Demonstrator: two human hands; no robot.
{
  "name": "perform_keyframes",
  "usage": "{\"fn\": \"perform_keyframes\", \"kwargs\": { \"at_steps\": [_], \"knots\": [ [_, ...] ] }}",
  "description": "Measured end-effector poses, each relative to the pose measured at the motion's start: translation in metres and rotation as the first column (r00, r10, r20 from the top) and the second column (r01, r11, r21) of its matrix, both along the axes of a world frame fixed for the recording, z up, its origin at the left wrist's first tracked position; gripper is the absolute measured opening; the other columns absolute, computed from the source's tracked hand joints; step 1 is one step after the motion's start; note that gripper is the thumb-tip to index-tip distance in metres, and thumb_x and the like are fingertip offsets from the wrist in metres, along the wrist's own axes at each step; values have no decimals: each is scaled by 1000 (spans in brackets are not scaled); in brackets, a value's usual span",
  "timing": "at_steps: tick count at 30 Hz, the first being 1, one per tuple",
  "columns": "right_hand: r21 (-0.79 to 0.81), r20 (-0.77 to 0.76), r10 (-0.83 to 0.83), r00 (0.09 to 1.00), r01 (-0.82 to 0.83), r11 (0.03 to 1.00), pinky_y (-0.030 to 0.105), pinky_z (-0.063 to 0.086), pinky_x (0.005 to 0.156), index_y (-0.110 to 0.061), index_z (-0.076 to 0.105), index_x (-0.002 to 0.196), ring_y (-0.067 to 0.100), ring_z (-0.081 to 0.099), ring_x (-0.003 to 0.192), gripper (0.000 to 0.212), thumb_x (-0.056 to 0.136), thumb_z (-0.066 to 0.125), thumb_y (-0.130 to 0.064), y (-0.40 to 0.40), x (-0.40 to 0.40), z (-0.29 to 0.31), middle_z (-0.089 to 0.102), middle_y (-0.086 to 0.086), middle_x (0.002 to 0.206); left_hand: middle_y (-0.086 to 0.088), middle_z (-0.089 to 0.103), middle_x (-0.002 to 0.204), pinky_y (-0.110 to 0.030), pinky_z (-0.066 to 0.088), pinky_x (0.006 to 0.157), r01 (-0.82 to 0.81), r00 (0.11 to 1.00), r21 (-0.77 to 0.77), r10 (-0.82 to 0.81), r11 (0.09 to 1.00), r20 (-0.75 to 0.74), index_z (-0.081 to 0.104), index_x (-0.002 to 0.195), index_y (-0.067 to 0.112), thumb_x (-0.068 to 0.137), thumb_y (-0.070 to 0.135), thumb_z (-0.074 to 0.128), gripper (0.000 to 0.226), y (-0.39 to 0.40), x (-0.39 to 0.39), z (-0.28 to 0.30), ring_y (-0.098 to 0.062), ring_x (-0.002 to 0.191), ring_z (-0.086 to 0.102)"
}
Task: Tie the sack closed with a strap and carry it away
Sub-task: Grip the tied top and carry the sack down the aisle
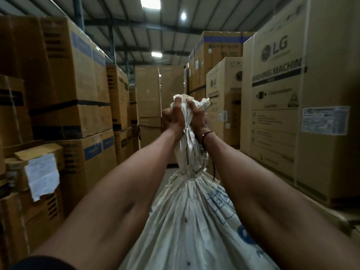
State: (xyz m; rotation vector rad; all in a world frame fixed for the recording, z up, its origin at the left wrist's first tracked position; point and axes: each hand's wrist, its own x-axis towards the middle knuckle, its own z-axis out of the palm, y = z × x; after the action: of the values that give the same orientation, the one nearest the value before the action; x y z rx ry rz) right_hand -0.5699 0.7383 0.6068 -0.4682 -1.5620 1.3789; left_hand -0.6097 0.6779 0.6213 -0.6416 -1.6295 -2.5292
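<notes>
A white woven sack point(194, 221) is gripped by its gathered neck, above the strap point(191, 175), by the left hand point(173, 115) and right hand point(196, 115), between stacked cartons point(282, 106); soft, seemingly heavy, it is judged best held there.

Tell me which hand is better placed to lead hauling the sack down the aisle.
Roughly even, slight edge to right: left hand and right hand both grip the sack neck above the strap; the right shows more wrap.
</notes>
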Motion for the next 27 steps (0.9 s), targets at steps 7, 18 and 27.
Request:
{"fn": "perform_keyframes", "kwargs": {
  "at_steps": [7, 18, 27],
  "knots": [
    [-36, -19, 13, 1000, -13, 999, 48, 58, 101, -27, 77, 99, 27, 74, 101, 72, 61, 63, -87, 68, -82, -20, 79, 5, 107, 3, 69, 75, -33, 58, 73, 9, 1000, -36, -9, 999, -13, 67, 69, 19, 85, 64, 63, 47, 84, -97, -23, -15, 72, 65],
    [-77, 109, 240, 965, -232, 970, 49, 56, 106, -26, 77, 96, 31, 74, 108, 79, 55, 60, -92, 204, -303, -57, 80, 8, 112, -9, 75, 105, -39, 57, 86, -184, 980, -26, 186, 983, 72, 76, 100, 8, 83, 61, 65, 57, 199, -296, -59, -28, 98, 71],
    [-153, 220, 439, 871, -414, 897, 49, 58, 103, -16, 81, 115, 30, 75, 106, 101, 51, 63, -93, 244, -490, -115, 80, 10, 114, 0, 64, 84, -30, 42, 72, -378, 915, -101, 388, 920, 108, 61, 74, 23, 96, 53, 63, 38, 227, -463, -120, -25, 85, 65]
  ]
}}
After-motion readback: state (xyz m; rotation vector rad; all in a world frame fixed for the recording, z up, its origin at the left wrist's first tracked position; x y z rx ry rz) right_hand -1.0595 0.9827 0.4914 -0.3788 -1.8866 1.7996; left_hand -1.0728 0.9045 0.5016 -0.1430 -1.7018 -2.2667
